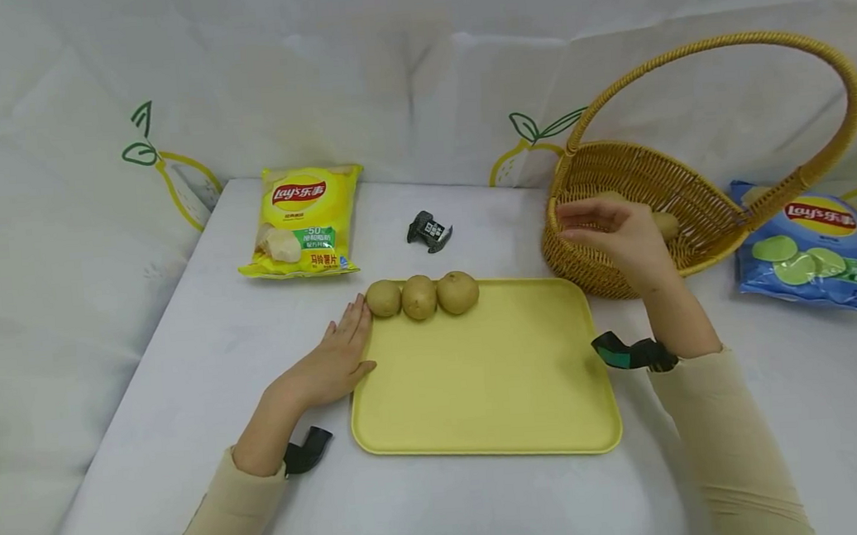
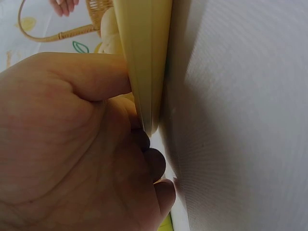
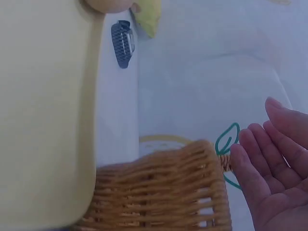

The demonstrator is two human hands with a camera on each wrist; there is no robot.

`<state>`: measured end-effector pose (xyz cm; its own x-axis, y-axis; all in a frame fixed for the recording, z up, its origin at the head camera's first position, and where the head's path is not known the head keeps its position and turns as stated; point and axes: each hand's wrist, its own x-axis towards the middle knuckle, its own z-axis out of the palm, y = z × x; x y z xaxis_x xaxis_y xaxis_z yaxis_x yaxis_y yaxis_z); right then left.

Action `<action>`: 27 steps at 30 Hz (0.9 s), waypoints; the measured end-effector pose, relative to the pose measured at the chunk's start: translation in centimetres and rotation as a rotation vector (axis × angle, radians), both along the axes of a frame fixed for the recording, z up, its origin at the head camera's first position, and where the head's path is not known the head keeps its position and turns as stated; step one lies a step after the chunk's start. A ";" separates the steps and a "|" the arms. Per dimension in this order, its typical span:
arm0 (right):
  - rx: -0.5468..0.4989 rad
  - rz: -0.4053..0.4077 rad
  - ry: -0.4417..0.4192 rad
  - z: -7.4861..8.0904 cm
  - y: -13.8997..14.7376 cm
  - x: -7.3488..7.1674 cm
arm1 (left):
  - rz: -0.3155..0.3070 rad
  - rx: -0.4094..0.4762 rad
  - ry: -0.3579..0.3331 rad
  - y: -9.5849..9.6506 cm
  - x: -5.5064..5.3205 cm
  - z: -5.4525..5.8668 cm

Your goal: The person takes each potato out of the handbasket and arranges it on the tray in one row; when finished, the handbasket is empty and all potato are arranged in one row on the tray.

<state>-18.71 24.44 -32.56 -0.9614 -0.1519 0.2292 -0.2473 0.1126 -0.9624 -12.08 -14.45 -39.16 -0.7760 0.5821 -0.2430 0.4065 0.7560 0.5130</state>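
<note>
Head view: a white worktop (image 1: 490, 512) carries a wicker basket (image 1: 585, 269) at the right, with more potatoes (image 1: 666, 225) inside, partly hidden; left of it lies a yellow tray (image 1: 481, 380); beyond the basket leans a blue bag (image 1: 808, 253) reading "Lay's 乐事" on red, "50" on a green panel; past the tray's far left corner stands a yellow bag (image 1: 306, 218), again "Lay's 乐事", with "50" and "马铃薯片" below; the left hand (image 1: 334, 357) lies fingers straight, its grip loose, against the tray's left edge; the right hand (image 1: 623, 233) hovers over the basket, its grip wide, thumb apart from fingers; three potatoes (image 1: 419, 297) line the tray's far edge, leftmost by the left fingertips; behind them sits a small black object (image 1: 429, 231), its white label too small to read.
</note>
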 end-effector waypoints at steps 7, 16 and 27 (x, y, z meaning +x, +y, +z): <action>0.235 -0.160 -0.019 0.5 3.0 0.0 | -0.004 0.004 -0.003 0.0 0.0 -0.1; 0.328 -0.266 -0.076 -0.2 6.6 -0.5 | -0.001 -0.002 0.000 -0.1 0.0 -0.1; 0.471 -0.317 -0.194 -0.4 10.1 -1.1 | -0.002 0.000 -0.010 -0.1 -0.1 -0.2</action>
